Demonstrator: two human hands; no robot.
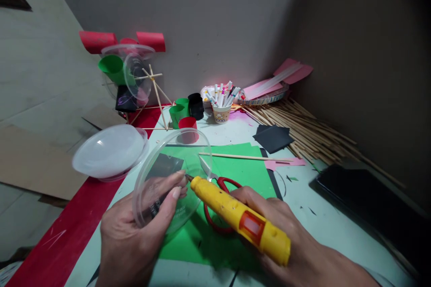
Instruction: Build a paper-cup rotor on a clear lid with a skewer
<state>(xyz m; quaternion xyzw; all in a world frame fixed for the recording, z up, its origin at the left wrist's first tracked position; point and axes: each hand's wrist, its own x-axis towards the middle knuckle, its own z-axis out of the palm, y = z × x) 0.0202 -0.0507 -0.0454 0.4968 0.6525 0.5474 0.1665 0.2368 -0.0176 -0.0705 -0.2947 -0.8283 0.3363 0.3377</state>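
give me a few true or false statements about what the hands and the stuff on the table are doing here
1. The left hand holds a clear plastic lid. True.
2. The right hand holds a blue marker. False: it holds a yellow tool, tip pointed at the lid.
3. The red scissors lie on green paper. True.
4. The cup of markers stands by the near edge of the table. False: it stands far back, close to the wall.
5. A bundle of wooden sticks lies on the right side of the table. True.
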